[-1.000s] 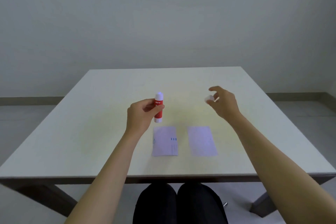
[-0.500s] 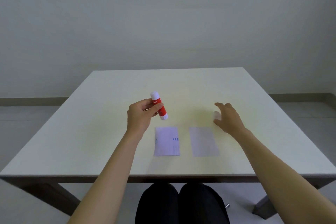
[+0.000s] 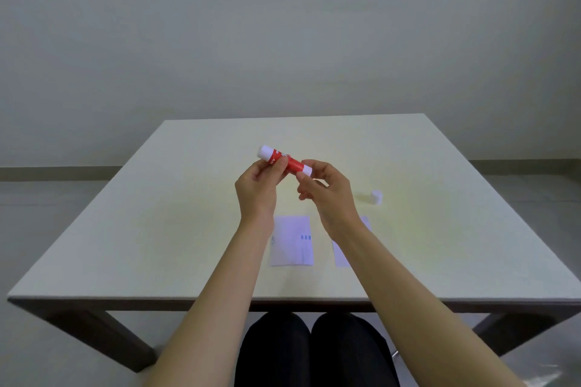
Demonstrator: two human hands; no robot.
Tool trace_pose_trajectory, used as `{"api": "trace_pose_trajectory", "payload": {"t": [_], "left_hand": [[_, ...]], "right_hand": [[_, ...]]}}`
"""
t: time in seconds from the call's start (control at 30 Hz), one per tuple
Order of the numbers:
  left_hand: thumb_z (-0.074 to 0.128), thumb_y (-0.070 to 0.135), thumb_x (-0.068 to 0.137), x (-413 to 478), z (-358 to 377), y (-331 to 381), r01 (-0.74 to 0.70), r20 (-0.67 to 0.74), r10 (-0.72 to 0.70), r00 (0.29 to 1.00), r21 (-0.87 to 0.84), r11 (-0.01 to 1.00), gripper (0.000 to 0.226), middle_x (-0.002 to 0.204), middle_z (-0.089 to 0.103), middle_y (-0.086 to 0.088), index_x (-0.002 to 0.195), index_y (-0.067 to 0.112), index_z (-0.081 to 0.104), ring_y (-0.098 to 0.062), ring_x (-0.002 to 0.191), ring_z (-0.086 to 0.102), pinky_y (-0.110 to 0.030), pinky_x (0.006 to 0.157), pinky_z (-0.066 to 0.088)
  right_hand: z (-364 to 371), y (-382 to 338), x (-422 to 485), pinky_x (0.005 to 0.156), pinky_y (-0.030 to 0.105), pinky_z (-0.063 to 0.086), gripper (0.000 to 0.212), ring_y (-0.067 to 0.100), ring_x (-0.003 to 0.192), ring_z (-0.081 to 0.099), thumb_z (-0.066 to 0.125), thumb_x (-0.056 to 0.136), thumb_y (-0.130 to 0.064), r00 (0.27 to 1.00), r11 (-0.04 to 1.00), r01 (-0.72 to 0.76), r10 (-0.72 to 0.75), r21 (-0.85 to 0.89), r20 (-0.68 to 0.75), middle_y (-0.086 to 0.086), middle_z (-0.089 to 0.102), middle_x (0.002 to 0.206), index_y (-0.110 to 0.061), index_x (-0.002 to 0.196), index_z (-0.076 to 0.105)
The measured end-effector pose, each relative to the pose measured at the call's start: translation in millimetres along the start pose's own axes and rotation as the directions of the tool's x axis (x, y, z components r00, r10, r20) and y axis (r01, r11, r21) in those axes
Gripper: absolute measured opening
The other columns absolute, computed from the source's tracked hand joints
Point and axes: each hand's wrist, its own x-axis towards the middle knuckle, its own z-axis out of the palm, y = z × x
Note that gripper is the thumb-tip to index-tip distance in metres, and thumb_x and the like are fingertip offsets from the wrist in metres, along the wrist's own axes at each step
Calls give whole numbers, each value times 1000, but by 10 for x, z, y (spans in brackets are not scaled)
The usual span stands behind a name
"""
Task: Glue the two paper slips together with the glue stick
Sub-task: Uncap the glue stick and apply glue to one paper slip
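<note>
Pale wall and grey floor frame your view, and the wide cream table [image 3: 157, 229] fills the middle of it, your two forearms reaching over its near edge. On the table close to you lie the two paper slips: the left slip [image 3: 292, 242] lies flat and fully shown, with small blue marks near its right edge, while the right slip [image 3: 341, 253] is mostly hidden under your right forearm. Your left hand [image 3: 256, 192] is closed around the red barrel of the glue stick [image 3: 284, 160], holding it above the table, well beyond the slips. Its long axis lies nearly level, running from the white end up at the left to the white end down at the right. Your right hand [image 3: 327, 188] meets that lower right end, thumb and forefinger pinched on it. That end is probably the twist base, though I cannot tell for sure. The small white cap [image 3: 376, 197] stands on the table to your right, apart from both slips. The glue end points away from the paper, so you will probably need to turn the stick over towards the slips.
</note>
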Motion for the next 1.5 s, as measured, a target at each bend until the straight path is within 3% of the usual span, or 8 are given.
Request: {"api": "trace_pose_trajectory", "payload": {"t": [0.2,0.33,0.5,0.73,0.93,1.13,1.33,1.5], "left_hand": [[73,20,78,-39,99,11,16,25,-14,1000,-93,995,4,80,77,5,74,20,74,-17,89,74,-33,96,47],[73,16,78,-76,146,-4,-4,82,10,997,-70,998,2,95,76,-7,79,17,74,-19,92,73,-25,89,48],[72,18,80,-53,75,-15,-16,26,17,1000,-50,999,4,92,75,-5,82,15,73,-17,91,73,-25,86,48],[72,18,80,-73,42,-44,-35,91,34,995,7,999,6,95,77,-1,86,17,73,-16,93,73,-22,84,46],[73,20,79,-47,66,-34,-67,56,66,996,10,998,7,91,77,-1,85,15,74,-18,92,73,-23,85,48],[72,16,80,-53,80,-57,-82,126,80,989,16,996,8,92,77,2,88,17,74,-19,94,72,-18,82,51],[72,18,80,-32,64,-54,-68,88,67,994,9,998,8,89,77,3,88,16,74,-17,90,73,-21,83,49],[71,17,80,-34,55,-70,-78,142,72,987,41,996,10,92,77,1,90,16,75,-19,94,72,-25,87,52]], "right_hand": [[-53,-34,-4,45,23,42,22,12,46,52,54,95,-21,996,991,90,-91,-103,-3,-3,58,59,-6,81,64],[-77,-91,19,38,15,28,52,7,35,32,40,97,-43,990,983,-129,120,-130,-72,-13,39,41,-15,54,44],[-174,-78,3,58,23,49,19,14,56,56,54,95,-20,994,987,32,-15,-158,109,2,64,70,-7,109,59],[-187,-227,45,42,23,37,45,17,40,40,47,94,-46,847,854,-520,516,-9,129,1,46,47,-10,68,55],[-205,-205,20,55,25,49,19,17,54,56,56,94,-15,967,982,-187,179,28,183,9,60,76,-3,108,58],[-202,-242,36,33,18,23,49,11,31,26,50,90,-52,782,781,-621,611,65,122,-5,32,40,-14,59,51],[-251,-192,17,50,24,48,20,15,51,56,58,93,-23,951,956,-279,261,91,166,9,62,76,-6,103,60],[-243,-234,12,31,19,29,44,10,29,31,51,92,-47,783,776,-618,595,127,178,-5,39,41,-13,64,56]]}}
